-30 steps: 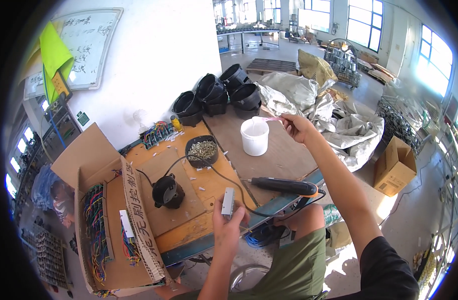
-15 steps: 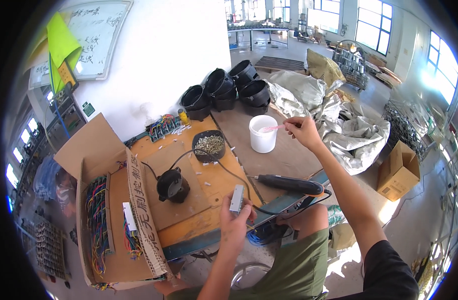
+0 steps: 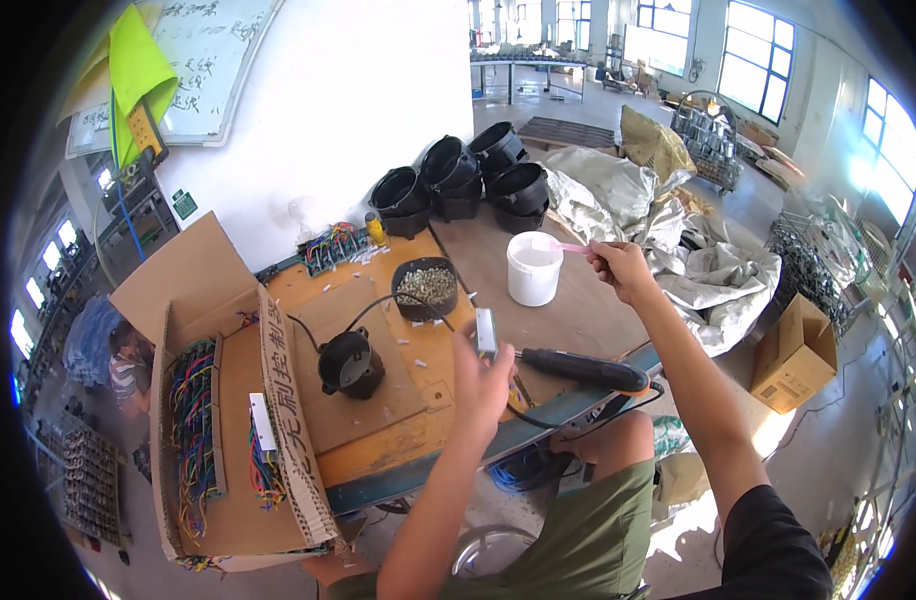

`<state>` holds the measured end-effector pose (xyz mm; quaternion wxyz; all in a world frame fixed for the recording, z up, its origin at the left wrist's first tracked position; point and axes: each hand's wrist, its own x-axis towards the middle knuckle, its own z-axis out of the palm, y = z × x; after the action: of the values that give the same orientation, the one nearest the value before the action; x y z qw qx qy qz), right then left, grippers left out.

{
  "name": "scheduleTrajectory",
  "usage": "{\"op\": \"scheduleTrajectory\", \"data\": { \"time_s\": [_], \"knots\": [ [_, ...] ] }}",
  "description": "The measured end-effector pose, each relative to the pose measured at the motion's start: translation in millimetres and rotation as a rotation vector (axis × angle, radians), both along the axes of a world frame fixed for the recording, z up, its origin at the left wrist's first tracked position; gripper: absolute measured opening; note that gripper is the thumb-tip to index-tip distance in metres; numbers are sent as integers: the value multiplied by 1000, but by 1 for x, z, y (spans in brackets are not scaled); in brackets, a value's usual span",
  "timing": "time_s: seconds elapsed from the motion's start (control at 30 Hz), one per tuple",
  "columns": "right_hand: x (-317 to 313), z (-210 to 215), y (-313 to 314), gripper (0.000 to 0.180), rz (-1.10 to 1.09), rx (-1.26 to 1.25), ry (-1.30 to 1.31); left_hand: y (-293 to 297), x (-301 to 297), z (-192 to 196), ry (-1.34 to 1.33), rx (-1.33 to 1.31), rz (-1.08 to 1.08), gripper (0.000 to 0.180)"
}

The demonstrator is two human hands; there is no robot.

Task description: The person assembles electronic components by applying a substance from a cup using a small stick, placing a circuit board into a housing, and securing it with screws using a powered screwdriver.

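Observation:
My left hand (image 3: 485,382) is closed around a small white-and-silver box-shaped module (image 3: 486,334), raised above the table's front edge. My right hand (image 3: 621,268) pinches a thin pink stick (image 3: 576,248) that reaches to the rim of a white bucket (image 3: 534,284). Something whitish shows inside the bucket. Below and right of the left hand, a black-and-orange power screwdriver (image 3: 584,370) lies on the table. A black bowl of small metal screws (image 3: 426,288) stands beyond the left hand. A round black housing (image 3: 351,366), trailing a cable, is farther left.
An open cardboard box (image 3: 288,430) at the left holds coloured wires (image 3: 194,430) and a white module (image 3: 263,422). Several black housings (image 3: 456,178) stand at the back. White sacks (image 3: 678,240) and a small carton (image 3: 796,350) lie right. Another person (image 3: 128,370) shows far left.
My left hand has lifted the module up and away from me, toward the bucket. The pink stick has drawn back to the right, toward the bucket's rim. The whole view has shifted slightly.

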<state>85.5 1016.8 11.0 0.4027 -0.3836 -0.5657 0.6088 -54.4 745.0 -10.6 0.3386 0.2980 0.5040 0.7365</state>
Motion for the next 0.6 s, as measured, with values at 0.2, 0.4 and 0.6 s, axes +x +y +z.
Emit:
{"op": "scheduleTrajectory", "data": {
  "time_s": [0.2, 0.4, 0.6],
  "knots": [
    [2, 4, -8, 16, 100, -410, 264, 22, -14, 6, -26, -88, -62, 34],
    [24, 19, -105, 20, 367, -196, 306, -16, -4, -4, -26, 46, -97, 41],
    [24, 22, -186, 22, 379, 43, 115, -62, 9, -13, 193, 162, -21, 51]
  ]
}}
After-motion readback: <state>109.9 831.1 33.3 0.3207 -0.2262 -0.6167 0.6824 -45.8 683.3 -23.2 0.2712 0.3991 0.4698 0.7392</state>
